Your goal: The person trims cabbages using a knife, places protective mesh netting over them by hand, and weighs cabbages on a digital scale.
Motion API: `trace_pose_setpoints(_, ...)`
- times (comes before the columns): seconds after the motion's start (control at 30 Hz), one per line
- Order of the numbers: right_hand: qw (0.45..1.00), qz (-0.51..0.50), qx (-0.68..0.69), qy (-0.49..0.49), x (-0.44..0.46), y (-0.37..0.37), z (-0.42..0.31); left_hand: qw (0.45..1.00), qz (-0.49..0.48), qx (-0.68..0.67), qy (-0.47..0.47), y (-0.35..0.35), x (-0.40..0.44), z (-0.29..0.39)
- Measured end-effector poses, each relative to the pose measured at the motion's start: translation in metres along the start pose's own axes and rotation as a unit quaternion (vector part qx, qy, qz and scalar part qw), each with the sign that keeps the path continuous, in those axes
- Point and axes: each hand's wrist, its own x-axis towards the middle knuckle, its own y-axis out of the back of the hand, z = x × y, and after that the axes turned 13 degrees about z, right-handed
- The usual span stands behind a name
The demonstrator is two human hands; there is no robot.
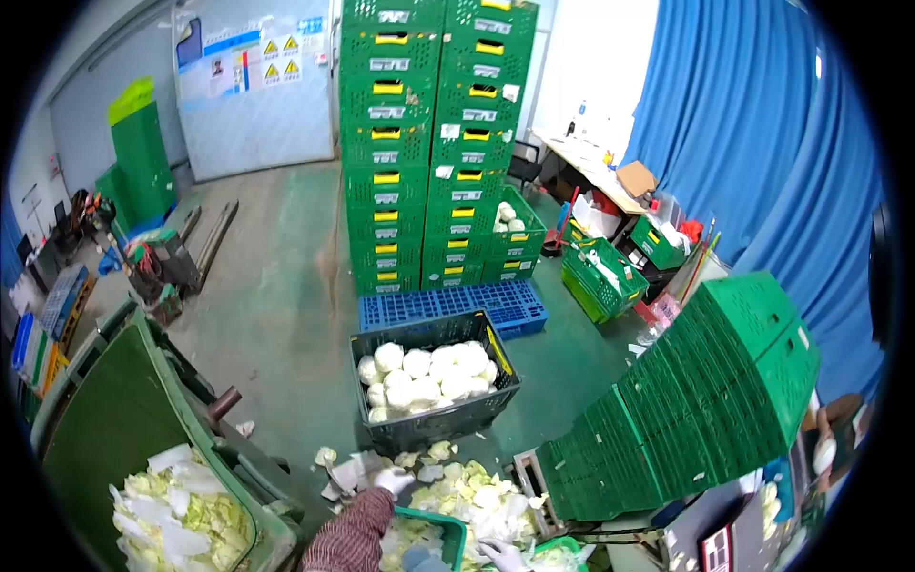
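My left hand [392,480], in a white glove below a striped sleeve, reaches over loose cabbage leaves just beyond a green crate [456,540]. Its fingers are too small and blurred to tell whether they grip anything. My right hand [503,554], also gloved, is at the bottom edge with fingers apart, to the right of that crate. Pale leaves lie inside the crate. Between and beyond my hands spreads a heap of cabbage leaves [477,500] on the floor. Past it stands a black crate [434,434] filled with white, trimmed cabbages [419,377].
A green bin [95,429] with discarded leaves [181,510] stands at left. Stacked green crates [386,172] rise behind a blue pallet [419,307]. More nested crates [667,410] lean at right. A pallet jack [176,262] is at far left, a cluttered table [591,172] at back right.
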Motion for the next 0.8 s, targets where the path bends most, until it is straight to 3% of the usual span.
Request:
trace_pose_setpoints(0.07, 0.980, -0.064, 0.099, -0.160, -0.011, 0.033, -0.059, 0.997, 0.033, 0.007, 0.063, 0.010, 0.027, 0.003)
trace_pose_setpoints(0.1, 0.997, -0.047, -0.006, -0.053, -0.008, 0.037, -0.036, 0.996, 0.070, 0.054, 0.029, 0.022, 0.038, 0.012)
trace_pose_setpoints(0.13, 0.993, -0.049, 0.068, -0.083, -0.006, 0.052, -0.050, 0.990, 0.107, 0.096, -0.002, 0.025, 0.045, 0.016)
trace_pose_setpoints(0.2, 0.997, -0.037, -0.003, -0.072, 0.014, 0.059, 0.003, 0.993, 0.109, 0.042, 0.032, 0.023, 0.071, 0.006)
trace_pose_setpoints(0.23, 0.994, -0.037, 0.021, -0.100, 0.023, 0.064, 0.009, 0.991, 0.077, -0.015, 0.113, 0.050, 0.039, 0.052)
trace_pose_setpoints(0.33, 0.988, 0.033, 0.090, -0.121, 0.062, 0.059, 0.049, 0.992, 0.076, 0.091, 0.043, 0.045, 0.096, 0.004)
trace_pose_setpoints(0.37, 0.994, 0.108, -0.006, 0.026, 0.077, 0.047, 0.100, 0.991, 0.091, 0.082, 0.051, 0.050, 0.103, -0.003)
trace_pose_setpoints(0.4, 0.992, 0.116, -0.033, 0.045, 0.094, 0.050, 0.101, 0.991, 0.090, 0.097, 0.031, 0.056, 0.109, -0.009)
trace_pose_setpoints(0.43, 0.975, 0.076, 0.149, -0.149, 0.105, 0.061, 0.060, 0.987, 0.084, 0.136, 0.034, 0.067, 0.107, -0.005)
trace_pose_setpoints(0.47, 0.972, 0.076, 0.169, -0.144, 0.115, 0.064, 0.048, 0.982, 0.080, 0.170, 0.034, 0.077, 0.103, 0.007)
trace_pose_setpoints(0.53, 0.968, 0.084, 0.210, -0.111, 0.137, 0.061, 0.053, 0.962, 0.123, 0.243, 0.022, 0.071, 0.140, -0.035)
trace_pose_setpoints(0.63, 0.960, 0.097, 0.226, -0.136, 0.168, 0.066, 0.042, 0.966, 0.103, 0.223, 0.078, 0.071, 0.186, -0.059)
trace_pose_setpoints(0.7, 0.958, 0.125, 0.178, -0.189, 0.200, 0.076, 0.030, 0.967, 0.124, 0.195, 0.107, 0.052, 0.249, -0.108)
trace_pose_setpoints(0.73, 0.955, 0.134, 0.138, -0.224, 0.223, 0.081, 0.026, 0.955, 0.114, 0.222, 0.160, 0.057, 0.250, -0.074)
trace_pose_setpoints(0.8, 0.973, 0.149, 0.006, -0.179, 0.278, 0.085, 0.018, 0.938, 0.184, 0.203, 0.211, 0.053, 0.264, -0.039)
